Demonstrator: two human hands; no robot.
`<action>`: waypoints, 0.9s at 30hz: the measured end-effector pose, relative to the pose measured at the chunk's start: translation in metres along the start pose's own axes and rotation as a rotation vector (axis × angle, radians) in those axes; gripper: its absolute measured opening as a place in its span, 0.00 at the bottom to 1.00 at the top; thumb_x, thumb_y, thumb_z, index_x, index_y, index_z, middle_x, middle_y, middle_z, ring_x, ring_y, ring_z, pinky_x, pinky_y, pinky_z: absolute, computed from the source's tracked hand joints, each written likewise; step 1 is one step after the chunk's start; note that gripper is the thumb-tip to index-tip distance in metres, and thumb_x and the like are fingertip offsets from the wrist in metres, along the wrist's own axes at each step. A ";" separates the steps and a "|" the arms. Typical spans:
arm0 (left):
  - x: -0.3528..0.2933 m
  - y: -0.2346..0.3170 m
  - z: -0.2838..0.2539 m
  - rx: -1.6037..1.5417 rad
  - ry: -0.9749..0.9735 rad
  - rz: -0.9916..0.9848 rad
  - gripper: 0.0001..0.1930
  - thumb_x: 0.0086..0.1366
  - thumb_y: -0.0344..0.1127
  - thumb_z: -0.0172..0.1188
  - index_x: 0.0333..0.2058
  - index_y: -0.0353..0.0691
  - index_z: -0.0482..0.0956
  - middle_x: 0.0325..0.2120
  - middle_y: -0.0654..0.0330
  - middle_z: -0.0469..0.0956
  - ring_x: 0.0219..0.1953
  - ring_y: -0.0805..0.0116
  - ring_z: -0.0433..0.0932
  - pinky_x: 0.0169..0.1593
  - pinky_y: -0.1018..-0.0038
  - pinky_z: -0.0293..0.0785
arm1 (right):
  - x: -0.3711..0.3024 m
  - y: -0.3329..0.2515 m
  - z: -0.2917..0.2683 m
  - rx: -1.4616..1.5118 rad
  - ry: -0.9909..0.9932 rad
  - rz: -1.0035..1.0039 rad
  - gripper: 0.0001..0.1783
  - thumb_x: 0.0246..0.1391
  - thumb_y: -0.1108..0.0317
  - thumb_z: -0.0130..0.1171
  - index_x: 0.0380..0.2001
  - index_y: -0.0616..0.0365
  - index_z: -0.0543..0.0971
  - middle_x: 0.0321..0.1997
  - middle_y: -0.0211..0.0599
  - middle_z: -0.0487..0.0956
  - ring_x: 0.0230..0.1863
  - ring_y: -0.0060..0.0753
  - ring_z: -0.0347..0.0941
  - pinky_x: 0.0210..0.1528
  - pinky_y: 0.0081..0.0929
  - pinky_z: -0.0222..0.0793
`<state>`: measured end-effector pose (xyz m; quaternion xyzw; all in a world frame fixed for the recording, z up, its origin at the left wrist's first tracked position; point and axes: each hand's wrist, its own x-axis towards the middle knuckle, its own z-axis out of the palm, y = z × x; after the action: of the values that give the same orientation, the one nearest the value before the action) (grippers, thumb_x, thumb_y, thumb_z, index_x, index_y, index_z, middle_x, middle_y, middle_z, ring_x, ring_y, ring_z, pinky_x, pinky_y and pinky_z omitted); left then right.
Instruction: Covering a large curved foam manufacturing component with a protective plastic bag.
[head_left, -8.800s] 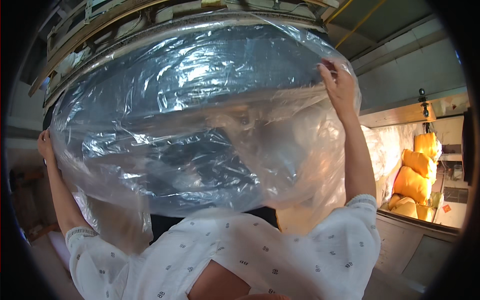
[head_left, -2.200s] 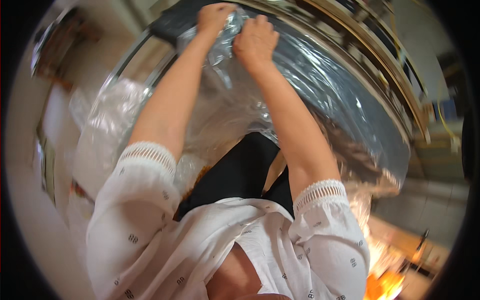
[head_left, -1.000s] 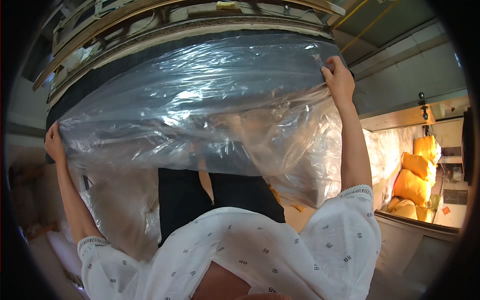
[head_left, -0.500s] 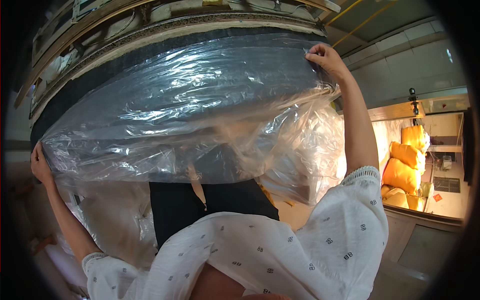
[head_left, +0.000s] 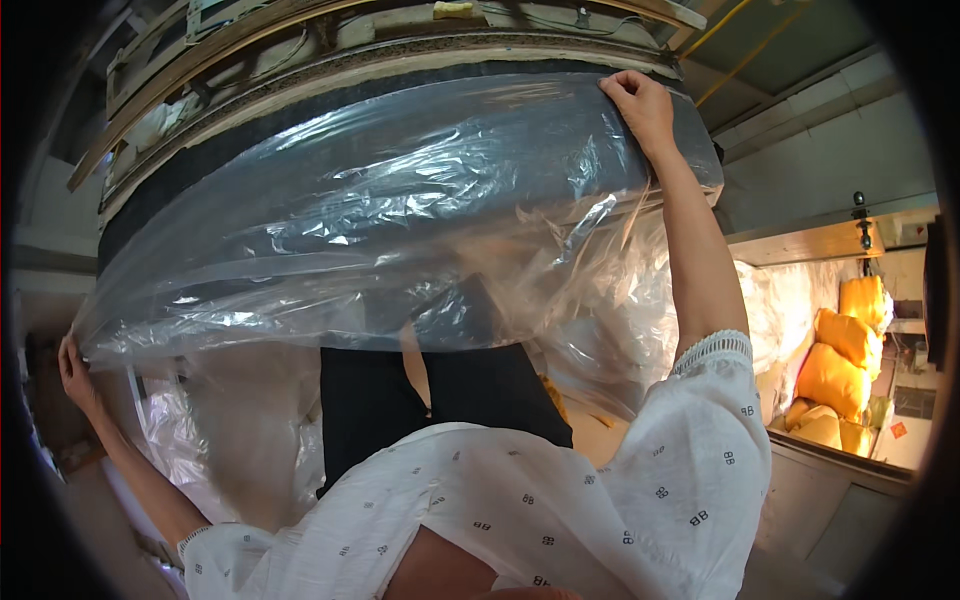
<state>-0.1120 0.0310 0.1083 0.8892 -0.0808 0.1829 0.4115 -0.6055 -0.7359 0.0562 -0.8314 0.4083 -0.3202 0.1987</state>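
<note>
A wide, clear plastic sheet stretches between my two hands over a dark work surface. My left hand grips its near left corner, out past the surface's left end. At the far right, my right hand pinches the sheet's far edge between thumb and fingers, close above the dark surface. The film is wrinkled and shiny, and its near edge hangs over my lap. More of the plastic drapes down at the right, below my right forearm.
Beyond the work surface runs a long rail with wooden bars and cables behind it. To the right, stuffed yellow bags are piled in a lit area past a ledge. Crumpled plastic lies low at the left.
My left hand has come down and nearer with its corner of the sheet. My right hand has moved slightly farther away, drawing the film flatter across the dark surface.
</note>
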 end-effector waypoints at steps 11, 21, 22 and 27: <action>-0.089 0.010 -0.019 -0.598 -0.094 -0.223 0.19 0.63 0.43 0.56 0.50 0.43 0.68 0.43 0.66 0.69 0.44 0.75 0.68 0.48 0.75 0.63 | 0.050 0.018 -0.008 0.355 -0.146 -0.138 0.10 0.48 0.64 0.59 0.31 0.58 0.79 0.29 0.26 0.77 0.32 0.19 0.70 0.39 0.20 0.66; 0.051 0.029 0.183 -0.191 0.030 0.139 0.16 0.56 0.46 0.62 0.37 0.41 0.80 0.28 0.67 0.77 0.31 0.77 0.72 0.37 0.82 0.66 | 0.068 0.050 0.028 0.353 0.357 -0.020 0.08 0.52 0.66 0.54 0.27 0.61 0.75 0.26 0.30 0.77 0.29 0.19 0.70 0.35 0.18 0.64; 0.057 0.028 0.199 -0.149 0.023 0.090 0.18 0.56 0.48 0.61 0.38 0.41 0.80 0.31 0.66 0.78 0.33 0.76 0.73 0.39 0.81 0.66 | 0.065 0.053 0.030 0.534 0.338 -0.017 0.09 0.52 0.65 0.55 0.26 0.60 0.76 0.27 0.29 0.77 0.29 0.18 0.69 0.36 0.18 0.64; 0.092 0.040 0.243 -0.132 -0.040 0.055 0.21 0.55 0.51 0.60 0.40 0.40 0.80 0.38 0.60 0.79 0.42 0.71 0.74 0.47 0.78 0.65 | 0.077 0.057 0.027 0.324 0.295 0.035 0.10 0.49 0.63 0.59 0.28 0.60 0.78 0.27 0.29 0.77 0.30 0.18 0.70 0.36 0.19 0.64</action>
<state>0.0242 -0.1793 0.0279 0.8609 -0.1254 0.1706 0.4625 -0.5827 -0.8302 0.0317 -0.7255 0.3906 -0.4965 0.2731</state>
